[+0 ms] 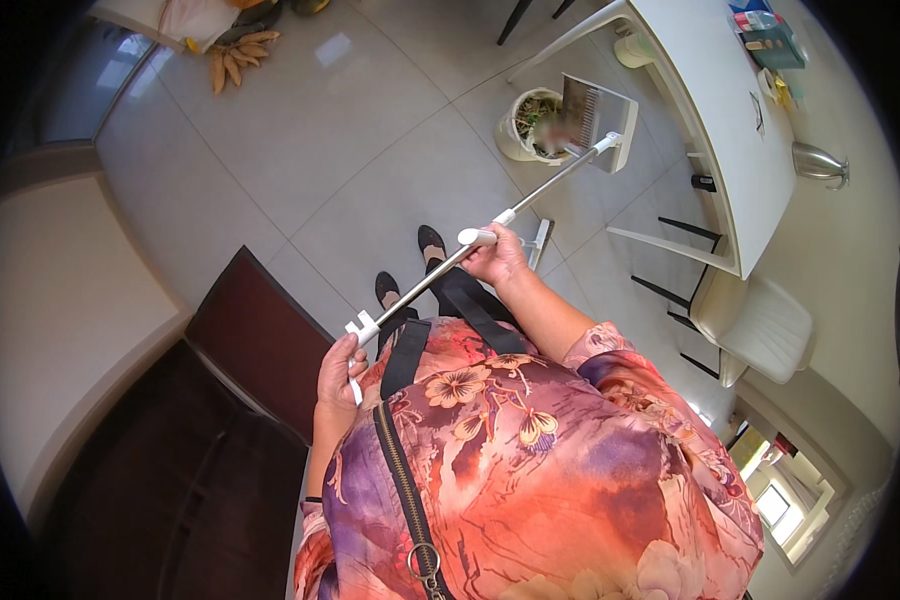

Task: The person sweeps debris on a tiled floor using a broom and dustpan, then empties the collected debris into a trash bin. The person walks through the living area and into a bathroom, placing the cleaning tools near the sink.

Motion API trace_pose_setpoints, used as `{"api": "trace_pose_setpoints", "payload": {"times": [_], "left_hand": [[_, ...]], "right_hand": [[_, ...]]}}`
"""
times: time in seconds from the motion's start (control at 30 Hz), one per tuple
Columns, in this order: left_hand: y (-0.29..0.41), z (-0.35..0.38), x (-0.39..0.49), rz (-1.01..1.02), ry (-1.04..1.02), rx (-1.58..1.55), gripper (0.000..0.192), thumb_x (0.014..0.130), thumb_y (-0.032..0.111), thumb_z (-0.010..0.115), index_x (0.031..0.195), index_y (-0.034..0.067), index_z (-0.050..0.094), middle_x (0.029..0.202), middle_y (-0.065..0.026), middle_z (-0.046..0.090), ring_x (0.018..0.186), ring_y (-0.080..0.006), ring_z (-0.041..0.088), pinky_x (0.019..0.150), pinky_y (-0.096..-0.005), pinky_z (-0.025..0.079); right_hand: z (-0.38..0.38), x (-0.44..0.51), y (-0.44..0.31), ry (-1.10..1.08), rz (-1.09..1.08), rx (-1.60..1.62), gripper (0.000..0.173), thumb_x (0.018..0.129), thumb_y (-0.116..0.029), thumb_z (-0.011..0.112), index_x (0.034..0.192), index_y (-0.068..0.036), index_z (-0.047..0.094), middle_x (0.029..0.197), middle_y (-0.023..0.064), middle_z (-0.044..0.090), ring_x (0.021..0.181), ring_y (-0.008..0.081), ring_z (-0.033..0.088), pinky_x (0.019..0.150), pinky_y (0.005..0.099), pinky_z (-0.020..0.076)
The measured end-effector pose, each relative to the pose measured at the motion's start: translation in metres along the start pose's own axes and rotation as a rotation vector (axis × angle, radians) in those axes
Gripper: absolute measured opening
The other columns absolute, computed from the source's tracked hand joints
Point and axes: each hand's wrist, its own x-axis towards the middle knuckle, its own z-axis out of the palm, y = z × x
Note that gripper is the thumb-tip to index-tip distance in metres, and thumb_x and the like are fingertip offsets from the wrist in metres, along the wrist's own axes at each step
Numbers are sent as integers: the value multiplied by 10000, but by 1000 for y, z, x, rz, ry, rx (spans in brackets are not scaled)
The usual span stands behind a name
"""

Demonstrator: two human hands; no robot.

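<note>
A long-handled dustpan (621,112) with a comb-toothed edge is tipped over a white bucket (511,142). Inside the bucket lie green and brown plant scraps (534,112), and a blurred reddish patch hides part of its opening. My left hand (339,369) grips the white top end of the dustpan's metal pole (427,281). Farther down that pole, my right hand (499,256) is closed around the white-ended handle (477,237) of a broom, beside the pole; whether it also grips the pole is hard to tell. The broom's white head (541,244) is low near the floor beyond my right hand.
At the right stands a white table (720,112) holding bottles, eyeglasses and a metal jug (819,165). A cream chair (757,322) is beside it. Close on my left is a dark brown chair (262,337). Tan finger-shaped produce (240,60) lies on the tiled floor at upper left.
</note>
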Motion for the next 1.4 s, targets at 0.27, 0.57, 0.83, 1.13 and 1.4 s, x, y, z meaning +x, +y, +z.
{"api": "trace_pose_setpoints", "payload": {"times": [0.27,0.57,0.83,1.13,1.4], "left_hand": [[-13,-15,10,-76,19,-67,180,955,187,591,1050,43,538,704,-29,531,453,-27,414,353,-125,330],[-14,-33,21,-120,8,-79,200,974,216,559,1059,40,522,695,-24,521,449,-32,405,370,-148,333],[-8,-29,20,-165,35,-154,177,979,212,547,1042,53,502,659,-25,523,411,-60,408,365,-156,359],[-7,-22,23,-318,3,-297,224,964,232,563,1050,71,433,630,0,498,430,-50,430,382,-202,420],[-11,-30,26,-300,10,-330,209,993,238,526,1064,46,485,718,-28,508,433,-30,410,369,-145,339]], "right_hand": [[-2,3,1,14,42,-44,215,701,-116,602,894,-87,511,882,94,569,867,278,546,854,449,442],[7,5,5,38,69,-83,208,704,-95,597,894,-80,513,867,89,563,854,268,549,843,446,445],[13,16,10,62,77,-93,204,710,-101,594,892,-91,504,884,83,562,870,271,546,851,443,440],[19,25,12,85,74,-151,171,725,-123,589,873,-89,510,883,91,563,887,268,546,861,450,438],[16,26,11,66,87,-142,174,726,-127,597,867,-89,503,847,84,564,826,273,552,827,455,453]]}}
